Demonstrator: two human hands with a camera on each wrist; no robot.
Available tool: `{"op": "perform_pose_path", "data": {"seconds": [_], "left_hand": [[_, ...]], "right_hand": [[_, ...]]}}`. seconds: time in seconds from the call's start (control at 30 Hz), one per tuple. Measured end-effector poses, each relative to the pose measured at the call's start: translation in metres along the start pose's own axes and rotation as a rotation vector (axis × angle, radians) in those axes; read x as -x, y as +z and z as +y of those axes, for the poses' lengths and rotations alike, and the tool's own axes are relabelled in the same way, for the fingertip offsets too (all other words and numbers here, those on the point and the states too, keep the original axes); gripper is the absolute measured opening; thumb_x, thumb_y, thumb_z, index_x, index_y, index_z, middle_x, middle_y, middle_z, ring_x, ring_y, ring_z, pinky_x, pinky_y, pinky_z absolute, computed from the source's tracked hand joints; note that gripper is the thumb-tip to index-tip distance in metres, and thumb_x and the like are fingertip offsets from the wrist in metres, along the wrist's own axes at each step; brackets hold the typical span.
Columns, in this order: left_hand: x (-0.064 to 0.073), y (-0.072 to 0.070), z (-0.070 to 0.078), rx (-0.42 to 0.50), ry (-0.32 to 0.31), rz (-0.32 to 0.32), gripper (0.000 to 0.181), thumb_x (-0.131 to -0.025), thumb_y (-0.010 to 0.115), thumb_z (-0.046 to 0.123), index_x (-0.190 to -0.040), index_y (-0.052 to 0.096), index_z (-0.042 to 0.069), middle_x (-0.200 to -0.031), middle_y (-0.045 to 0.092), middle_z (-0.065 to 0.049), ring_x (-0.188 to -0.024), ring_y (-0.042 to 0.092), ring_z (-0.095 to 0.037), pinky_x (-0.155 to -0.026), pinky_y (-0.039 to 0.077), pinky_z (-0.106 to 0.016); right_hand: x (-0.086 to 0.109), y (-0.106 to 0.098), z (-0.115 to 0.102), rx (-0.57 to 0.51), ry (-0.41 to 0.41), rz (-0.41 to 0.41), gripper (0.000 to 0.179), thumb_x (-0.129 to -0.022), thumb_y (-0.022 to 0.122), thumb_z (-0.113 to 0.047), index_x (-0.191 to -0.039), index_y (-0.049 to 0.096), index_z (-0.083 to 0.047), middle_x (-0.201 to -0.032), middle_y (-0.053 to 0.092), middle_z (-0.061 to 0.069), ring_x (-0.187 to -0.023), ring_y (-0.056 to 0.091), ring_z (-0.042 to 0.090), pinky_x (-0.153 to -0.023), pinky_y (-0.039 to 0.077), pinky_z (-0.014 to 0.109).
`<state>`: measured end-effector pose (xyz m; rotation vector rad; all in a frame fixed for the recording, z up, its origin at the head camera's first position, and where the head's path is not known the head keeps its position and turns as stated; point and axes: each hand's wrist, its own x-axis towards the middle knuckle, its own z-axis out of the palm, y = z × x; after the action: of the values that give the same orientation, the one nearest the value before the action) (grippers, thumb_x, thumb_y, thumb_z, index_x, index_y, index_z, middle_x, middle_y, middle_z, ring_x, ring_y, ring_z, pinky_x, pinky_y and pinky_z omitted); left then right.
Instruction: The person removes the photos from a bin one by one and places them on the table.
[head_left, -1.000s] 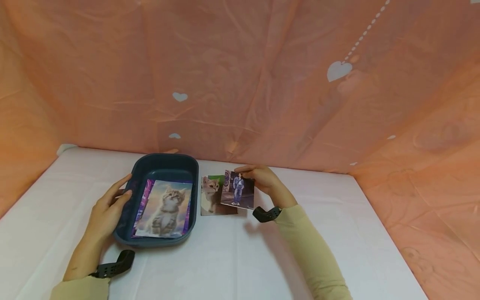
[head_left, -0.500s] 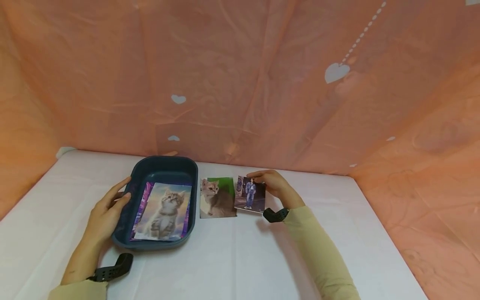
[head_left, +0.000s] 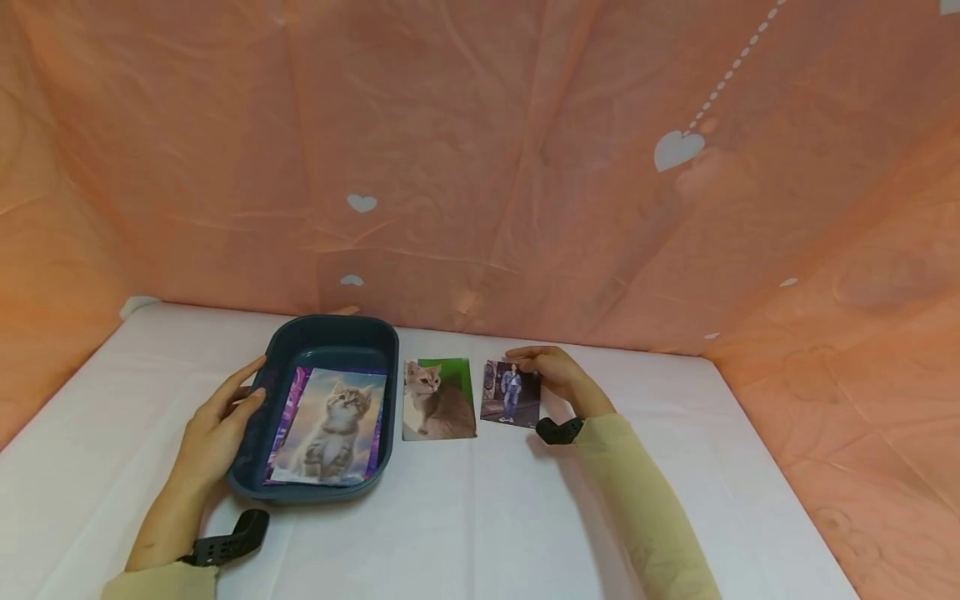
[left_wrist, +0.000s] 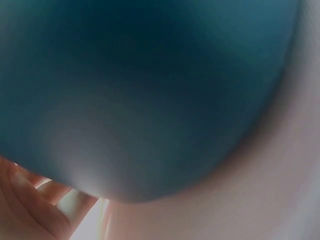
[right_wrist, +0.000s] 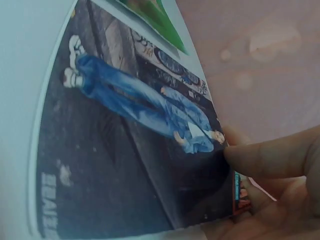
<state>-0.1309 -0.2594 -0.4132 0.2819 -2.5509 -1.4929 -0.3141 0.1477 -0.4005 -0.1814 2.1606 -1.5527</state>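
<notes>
A dark blue tray (head_left: 322, 329) stands on the table, holding a kitten picture card (head_left: 330, 429) on top of purple-edged cards. At its left rim my left hand (head_left: 213, 433) grips the side, thumb at the edge; in the left wrist view the fingers (left_wrist: 72, 202) pass behind the wall. My right hand (head_left: 558, 375) pinches a photo card (head_left: 510, 393) of a figure in blue denim by its upper right part. Behind that card, the right wrist view shows a strip of another colourful card (right_wrist: 242, 195). A cat photo card (head_left: 442, 400) lies flat between tray and right hand.
The table has a white cover (head_left: 465, 525). An orange curtain (head_left: 480, 167) with white hearts hangs behind it and at both sides. Each wrist wears a black band, the left band (head_left: 228, 542) sitting near the tray's lower left corner.
My right hand has moved right with the denim-figure card, away from over the cat photo card, which is now fully uncovered. The left hand and tray keep their places.
</notes>
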Motion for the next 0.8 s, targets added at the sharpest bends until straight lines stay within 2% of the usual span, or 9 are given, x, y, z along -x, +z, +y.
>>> {"op": "perform_pose_path", "data": {"seconds": [0.1, 0.23, 0.4, 0.53, 0.63, 0.8], "left_hand": [[0.001, -0.001, 0.000, 0.000, 0.002, -0.003, 0.053, -0.102, 0.037, 0.037, -0.152, 0.028, 0.021, -0.136, 0.043, -0.033, -0.120, 0.045, -0.049, -0.091, 0.034, -0.067], [0.002, -0.001, 0.000, -0.002, -0.004, -0.012, 0.053, -0.102, 0.037, 0.037, -0.152, 0.027, 0.020, -0.136, 0.043, -0.033, -0.120, 0.044, -0.050, -0.091, 0.033, -0.067], [0.002, 0.000, 0.000, -0.008, -0.013, -0.011, 0.053, -0.103, 0.037, 0.036, -0.152, 0.028, 0.018, -0.135, 0.044, -0.033, -0.120, 0.044, -0.050, -0.092, 0.033, -0.067], [0.002, 0.000, 0.001, -0.004, -0.008, -0.006, 0.053, -0.103, 0.037, 0.036, -0.151, 0.028, 0.019, -0.134, 0.045, -0.032, -0.119, 0.046, -0.048, -0.091, 0.035, -0.065], [0.001, 0.000, 0.001, 0.001, -0.010, -0.003, 0.053, -0.103, 0.037, 0.037, -0.151, 0.029, 0.019, -0.134, 0.046, -0.031, -0.117, 0.047, -0.046, -0.091, 0.035, -0.063], [0.001, 0.000, 0.002, 0.006, -0.014, -0.001, 0.053, -0.103, 0.037, 0.038, -0.151, 0.029, 0.019, -0.134, 0.045, -0.031, -0.117, 0.047, -0.046, -0.090, 0.035, -0.063]], "right_hand": [[-0.001, 0.001, 0.000, 0.009, -0.002, 0.006, 0.042, -0.093, 0.045, 0.003, -0.134, 0.048, 0.009, -0.141, 0.046, 0.024, -0.123, 0.047, 0.025, -0.107, 0.032, 0.035], [-0.003, 0.003, 0.001, 0.009, -0.008, 0.038, 0.039, -0.094, 0.052, -0.003, -0.132, 0.053, 0.007, -0.139, 0.050, 0.021, -0.121, 0.050, 0.023, -0.107, 0.033, 0.036], [-0.006, 0.005, 0.003, 0.009, -0.053, 0.108, 0.039, -0.094, 0.055, -0.007, -0.131, 0.055, 0.004, -0.137, 0.053, 0.019, -0.106, 0.052, 0.018, -0.086, 0.040, 0.028], [-0.007, 0.010, 0.003, -0.019, -0.064, 0.203, 0.038, -0.093, 0.057, -0.010, -0.128, 0.058, 0.003, -0.134, 0.056, 0.016, -0.103, 0.051, 0.019, -0.080, 0.039, 0.027], [-0.005, 0.017, 0.000, -0.080, -0.072, 0.263, 0.037, -0.091, 0.059, -0.011, -0.126, 0.060, 0.002, -0.129, 0.059, 0.014, -0.106, 0.053, 0.019, -0.085, 0.041, 0.029], [-0.002, 0.032, -0.012, -0.187, -0.125, 0.286, 0.037, -0.090, 0.059, -0.009, -0.124, 0.061, 0.004, -0.123, 0.063, 0.012, -0.110, 0.055, 0.021, -0.101, 0.041, 0.040]]}}
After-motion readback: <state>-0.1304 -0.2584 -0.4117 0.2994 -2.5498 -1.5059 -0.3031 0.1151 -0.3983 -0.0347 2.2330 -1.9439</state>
